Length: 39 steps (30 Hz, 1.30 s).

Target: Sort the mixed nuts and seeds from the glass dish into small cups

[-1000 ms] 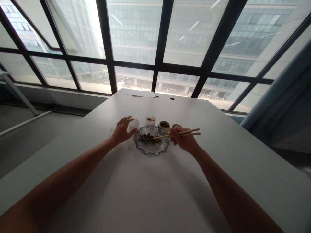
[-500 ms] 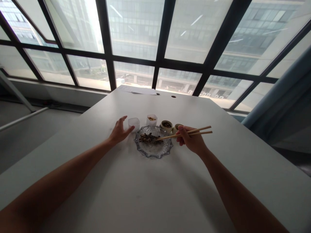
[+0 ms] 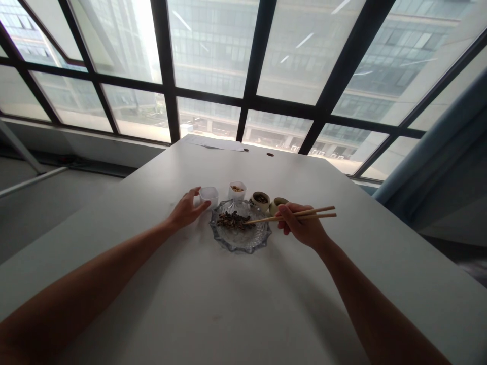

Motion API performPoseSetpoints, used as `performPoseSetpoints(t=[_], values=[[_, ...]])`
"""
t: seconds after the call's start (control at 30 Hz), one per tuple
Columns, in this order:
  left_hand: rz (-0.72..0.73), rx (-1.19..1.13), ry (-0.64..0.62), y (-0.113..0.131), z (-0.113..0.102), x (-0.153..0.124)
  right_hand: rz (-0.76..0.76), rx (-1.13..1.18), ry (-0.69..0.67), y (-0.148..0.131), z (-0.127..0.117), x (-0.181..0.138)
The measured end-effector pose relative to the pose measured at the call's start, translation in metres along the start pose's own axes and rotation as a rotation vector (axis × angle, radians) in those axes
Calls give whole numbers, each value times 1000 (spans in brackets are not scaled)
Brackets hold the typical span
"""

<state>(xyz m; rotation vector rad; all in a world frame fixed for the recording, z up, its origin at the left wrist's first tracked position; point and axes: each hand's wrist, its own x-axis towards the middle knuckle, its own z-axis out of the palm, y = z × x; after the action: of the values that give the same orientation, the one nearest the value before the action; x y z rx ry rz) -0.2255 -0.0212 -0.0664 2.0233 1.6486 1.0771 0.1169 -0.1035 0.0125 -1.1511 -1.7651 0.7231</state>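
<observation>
My right hand (image 3: 300, 223) is closed around a pair of wooden chopsticks (image 3: 315, 213), their tips among the dark seeds (image 3: 233, 220), which look like sunflower seeds. These lie in a scalloped clear glass plate (image 3: 243, 246). At the plate's left, my left hand (image 3: 187, 209) has thumb and fingers around the side of a translucent plastic cup (image 3: 209, 194); no contents show in it. Behind the plate stand a second white cup (image 3: 237, 191) with pale brown pieces inside and a greenish cup (image 3: 260, 201) of dark seeds. Another greenish cup (image 3: 279, 203) is partly hidden behind my right hand.
All of this stands on a white table (image 3: 228, 304). White paper (image 3: 218, 143) lies along its far edge, with small round holes beside it. Beyond are large dark-framed windows (image 3: 243, 96). A blue-grey curtain (image 3: 429, 152) hangs at the right.
My left hand's fingers have closed in on the translucent cup. The chopsticks stay at the seeds in the plate. The whole view has shifted slightly.
</observation>
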Motion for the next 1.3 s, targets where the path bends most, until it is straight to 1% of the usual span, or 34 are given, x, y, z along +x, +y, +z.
performPoseSetpoints(t=[0.13, 0.23, 0.43, 0.47, 0.57, 0.6, 0.63, 0.73, 0.83, 0.97, 1.03, 1.17, 1.3], values=[[31, 14, -13, 3, -1, 1, -1, 8, 4, -2, 1, 0], [38, 13, -10, 3, -1, 1, 34, 43, 72, -6, 3, 2], [48, 4, -7, 1, -1, 0, 94, 144, 307, -4, -4, 9], [47, 1, -9, 1, -1, 0, 89, 162, 366, -3, -6, 10], [39, -9, -4, 2, 0, 1, 46, 170, 598, 3, -10, 11], [39, -11, 2, 2, 0, 1, 28, 145, 645, 4, -10, 11], [39, -13, 6, 2, 0, 1, 9, 105, 656, 5, -10, 11], [37, -12, 4, 2, 0, 1, -57, -18, 567, 5, -5, 7], [37, -8, 4, 1, 0, 1, -104, -31, 482, 1, 2, 3], [36, -7, 0, 0, 1, 1, -112, -39, 219, -2, 7, -2], [32, -4, -10, 0, 1, 1, -114, -60, 124, 0, 9, -2], [36, -6, -12, 0, 1, 1, -103, -95, 34, 7, 10, -2], [45, -9, -5, 0, 1, 2, -75, -81, 25, 8, 11, -3]])
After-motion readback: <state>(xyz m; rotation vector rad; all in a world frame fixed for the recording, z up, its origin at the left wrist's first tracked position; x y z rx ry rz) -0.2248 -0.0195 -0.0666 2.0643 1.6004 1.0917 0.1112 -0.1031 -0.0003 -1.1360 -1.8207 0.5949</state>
